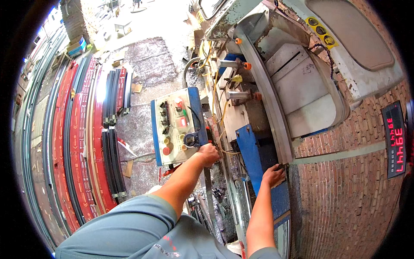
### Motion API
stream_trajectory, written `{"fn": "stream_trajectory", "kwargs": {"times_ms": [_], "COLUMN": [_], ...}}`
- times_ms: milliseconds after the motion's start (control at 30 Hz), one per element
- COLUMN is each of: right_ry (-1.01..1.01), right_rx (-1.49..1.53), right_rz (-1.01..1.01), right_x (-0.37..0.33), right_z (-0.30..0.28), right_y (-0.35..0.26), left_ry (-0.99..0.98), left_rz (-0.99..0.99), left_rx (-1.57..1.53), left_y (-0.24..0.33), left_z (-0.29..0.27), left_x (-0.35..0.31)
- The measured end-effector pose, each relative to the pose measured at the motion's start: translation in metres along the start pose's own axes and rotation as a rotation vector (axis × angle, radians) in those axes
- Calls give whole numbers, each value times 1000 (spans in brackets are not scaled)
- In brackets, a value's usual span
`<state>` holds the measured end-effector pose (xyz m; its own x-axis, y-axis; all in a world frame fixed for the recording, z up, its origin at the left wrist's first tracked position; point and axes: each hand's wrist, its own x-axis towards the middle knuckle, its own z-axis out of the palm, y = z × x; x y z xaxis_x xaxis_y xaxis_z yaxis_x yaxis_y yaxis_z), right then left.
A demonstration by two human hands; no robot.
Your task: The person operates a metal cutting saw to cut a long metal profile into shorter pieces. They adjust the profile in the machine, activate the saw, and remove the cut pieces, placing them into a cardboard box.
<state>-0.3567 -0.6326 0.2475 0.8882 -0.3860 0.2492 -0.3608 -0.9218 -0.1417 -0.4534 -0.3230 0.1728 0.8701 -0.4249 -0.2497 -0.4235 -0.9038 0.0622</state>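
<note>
My left hand (209, 155) is closed at the lower right corner of a control box (172, 129) with blue sides. What its fingers hold, if anything, is hidden. Several knobs, push buttons and a round red button sit on the box's pale face. Curled at the near end of a long grey metal profile (269, 101), my right hand (274, 175) appears to grip that end over the machine's blue surface. The profile lies along the machine bed, beside two metal clamp cylinders (237, 95) with orange tips. A pale guard or housing (299, 82) stands to its right.
Long red and dark profiles (79, 146) lie in rows on the left. A raised machine cover (351, 39) with a yellow warning label hangs at the upper right. A red digital display (394, 138) is mounted by the brick wall (345, 194). Yellow hoses (223, 108) run beside the bed.
</note>
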Motion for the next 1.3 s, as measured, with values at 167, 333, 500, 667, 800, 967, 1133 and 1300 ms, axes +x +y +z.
{"fn": "stream_trajectory", "kwargs": {"times_ms": [167,333,500,667,800,967,1133,1300], "right_ry": [11,21,67,74,80,78,53,74], "right_rx": [21,21,33,22,28,0,-7,-7], "right_rz": [4,11,-20,-22,-30,-39,-31,-33], "right_x": [0,1,3,3,3,3,4,4], "right_z": [0,2,6,8,9,9,9,11], "right_y": [2,1,3,4,7,6,6,8], "left_ry": [-19,-26,-25,-11,-33,-32,-16,-54], "left_rz": [16,16,5,26,9,16,23,34], "left_rx": [-11,-11,-8,16,-24,10,30,32], "left_y": [1,-1,0,-2,1,0,0,0], "left_z": [-15,-11,-7,-4,-19,-18,-13,-18], "left_x": [-5,-3,-2,-1,-7,-7,-4,-5]}}
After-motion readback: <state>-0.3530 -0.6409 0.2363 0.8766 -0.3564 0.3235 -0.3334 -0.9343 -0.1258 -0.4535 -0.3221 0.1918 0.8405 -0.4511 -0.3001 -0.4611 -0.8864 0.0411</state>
